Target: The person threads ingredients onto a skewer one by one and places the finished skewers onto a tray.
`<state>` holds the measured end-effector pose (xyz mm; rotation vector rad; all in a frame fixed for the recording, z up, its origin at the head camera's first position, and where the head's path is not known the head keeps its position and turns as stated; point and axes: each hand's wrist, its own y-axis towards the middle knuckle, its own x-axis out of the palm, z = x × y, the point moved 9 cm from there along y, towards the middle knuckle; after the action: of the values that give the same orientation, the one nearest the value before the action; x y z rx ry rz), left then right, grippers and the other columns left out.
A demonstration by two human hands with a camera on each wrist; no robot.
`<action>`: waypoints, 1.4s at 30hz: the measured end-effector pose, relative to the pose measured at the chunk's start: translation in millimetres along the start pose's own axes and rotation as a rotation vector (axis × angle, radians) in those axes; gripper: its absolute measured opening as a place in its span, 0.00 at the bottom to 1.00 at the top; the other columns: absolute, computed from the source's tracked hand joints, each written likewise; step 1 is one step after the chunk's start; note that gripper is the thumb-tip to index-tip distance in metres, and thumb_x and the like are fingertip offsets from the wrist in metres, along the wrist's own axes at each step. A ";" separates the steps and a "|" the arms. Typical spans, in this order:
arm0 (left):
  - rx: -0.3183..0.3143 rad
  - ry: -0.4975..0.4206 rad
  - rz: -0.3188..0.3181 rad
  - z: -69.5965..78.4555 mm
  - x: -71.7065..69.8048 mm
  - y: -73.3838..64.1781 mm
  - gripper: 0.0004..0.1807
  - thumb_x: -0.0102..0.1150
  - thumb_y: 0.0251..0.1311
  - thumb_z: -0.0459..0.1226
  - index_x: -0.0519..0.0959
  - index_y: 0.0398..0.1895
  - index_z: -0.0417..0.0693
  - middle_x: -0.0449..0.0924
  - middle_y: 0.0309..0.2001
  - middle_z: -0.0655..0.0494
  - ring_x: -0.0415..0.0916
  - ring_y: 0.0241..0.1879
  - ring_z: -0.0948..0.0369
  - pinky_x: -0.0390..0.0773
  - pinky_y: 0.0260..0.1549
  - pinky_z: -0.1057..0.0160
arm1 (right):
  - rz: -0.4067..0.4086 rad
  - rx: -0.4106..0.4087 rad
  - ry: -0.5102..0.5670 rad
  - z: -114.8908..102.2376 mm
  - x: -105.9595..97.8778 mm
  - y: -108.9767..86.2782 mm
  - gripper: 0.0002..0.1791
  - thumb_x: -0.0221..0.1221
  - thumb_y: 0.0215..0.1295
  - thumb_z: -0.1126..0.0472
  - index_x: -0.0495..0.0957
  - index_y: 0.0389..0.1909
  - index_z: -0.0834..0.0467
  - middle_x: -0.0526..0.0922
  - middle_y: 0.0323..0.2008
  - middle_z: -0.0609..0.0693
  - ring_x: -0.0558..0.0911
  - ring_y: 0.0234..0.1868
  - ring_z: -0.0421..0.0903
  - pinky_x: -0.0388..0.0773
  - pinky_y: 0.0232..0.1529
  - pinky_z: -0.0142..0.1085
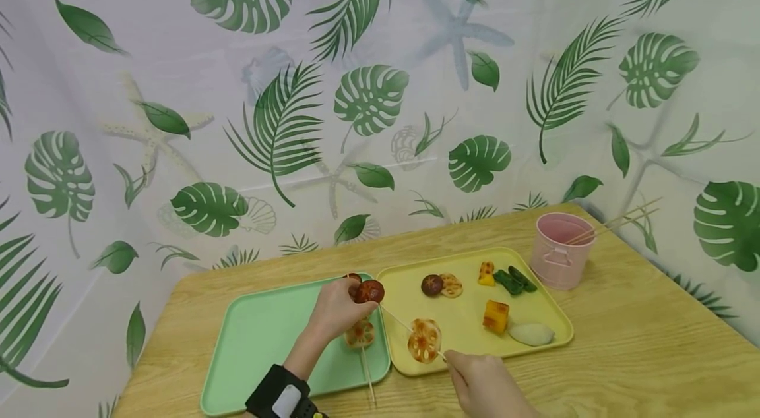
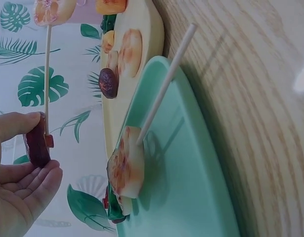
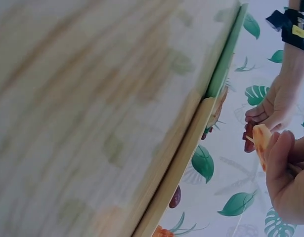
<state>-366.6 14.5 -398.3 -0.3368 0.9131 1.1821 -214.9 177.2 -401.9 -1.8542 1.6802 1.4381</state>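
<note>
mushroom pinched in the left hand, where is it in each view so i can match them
Head: the mushroom is lower centre, slightly left.
Left wrist: mushroom at the left, below mid-height.
Right wrist: mushroom toward the right, slightly below mid-height.
Shared landmark: the browned lotus slice on the skewer.

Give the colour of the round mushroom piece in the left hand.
Dark reddish-brown; the round mushroom piece shows best in the head view.

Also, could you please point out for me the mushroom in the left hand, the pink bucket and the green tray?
Held mushroom (image 1: pixel 371 291): head view, on the middle of its brown cap.
Pink bucket (image 1: pixel 559 268): head view, on its outer front wall.
Green tray (image 1: pixel 270 332): head view, on its bare left part.
</note>
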 end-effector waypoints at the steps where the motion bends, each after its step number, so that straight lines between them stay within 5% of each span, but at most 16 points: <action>1: -0.003 -0.001 0.003 -0.2 -0.2 0.2 0.27 0.67 0.47 0.44 0.77 0.46 0.33 0.79 0.37 0.44 0.76 0.31 0.56 0.74 0.23 0.64 | -0.037 0.062 0.064 4.8 1.5 0.7 0.09 0.56 0.59 0.73 0.80 0.39 0.72 0.82 0.23 0.55 0.76 0.17 0.37 0.72 0.19 0.27; 5: 0.002 -0.014 0.009 1.2 0.3 0.3 0.26 0.67 0.47 0.44 0.78 0.45 0.34 0.79 0.35 0.46 0.76 0.30 0.56 0.74 0.24 0.64 | -0.133 0.263 0.329 18.6 7.9 0.7 0.14 0.50 0.66 0.69 0.77 0.45 0.74 0.77 0.17 0.50 0.68 0.11 0.35 0.68 0.14 0.30; 9: 0.027 -0.023 0.000 5.3 2.8 0.0 0.25 0.68 0.48 0.44 0.78 0.43 0.33 0.79 0.33 0.47 0.75 0.28 0.58 0.72 0.21 0.65 | -0.166 0.351 0.476 22.9 13.0 -0.2 0.15 0.48 0.69 0.67 0.75 0.47 0.75 0.73 0.14 0.48 0.65 0.09 0.36 0.65 0.09 0.29; 24: 0.041 0.021 -0.004 7.1 -0.8 -2.4 0.26 0.68 0.47 0.42 0.78 0.44 0.31 0.79 0.36 0.43 0.76 0.30 0.54 0.73 0.23 0.64 | -0.191 0.405 0.588 21.6 31.3 -0.9 0.13 0.47 0.71 0.64 0.77 0.36 0.67 0.70 0.14 0.46 0.62 0.09 0.37 0.60 0.09 0.27; 29: 0.043 0.024 -0.006 6.1 -0.6 -2.2 0.27 0.68 0.46 0.42 0.78 0.44 0.30 0.80 0.37 0.41 0.77 0.32 0.54 0.73 0.24 0.64 | -0.201 0.382 0.553 19.8 32.4 0.2 0.12 0.46 0.71 0.64 0.77 0.35 0.66 0.69 0.13 0.45 0.61 0.09 0.37 0.59 0.10 0.27; 32: 0.049 0.019 -0.013 6.0 -0.1 -2.0 0.26 0.68 0.47 0.43 0.78 0.44 0.31 0.80 0.37 0.42 0.77 0.31 0.54 0.72 0.23 0.64 | -0.195 0.318 0.439 15.8 28.6 2.5 0.12 0.48 0.69 0.67 0.78 0.37 0.68 0.69 0.13 0.43 0.63 0.10 0.36 0.65 0.14 0.29; 37: 0.024 0.015 -0.029 2.1 2.2 -3.0 0.25 0.68 0.47 0.43 0.79 0.43 0.32 0.79 0.33 0.46 0.72 0.26 0.59 0.67 0.20 0.65 | -0.089 0.154 0.186 2.6 14.4 10.1 0.10 0.52 0.64 0.71 0.79 0.26 0.64 0.62 0.11 0.38 0.60 0.11 0.31 0.65 0.17 0.27; 42: 0.024 -0.022 -0.065 5.7 10.2 -2.8 0.23 0.67 0.48 0.44 0.80 0.40 0.34 0.76 0.26 0.54 0.67 0.21 0.63 0.65 0.18 0.67 | 0.021 0.062 0.019 -5.9 5.4 17.8 0.07 0.55 0.61 0.72 0.81 0.27 0.64 0.74 0.13 0.46 0.65 0.12 0.31 0.65 0.16 0.26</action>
<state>-360.8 23.8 -403.1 -0.3310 0.8901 1.1123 -228.3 164.2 -396.0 -1.8281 1.7376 1.3641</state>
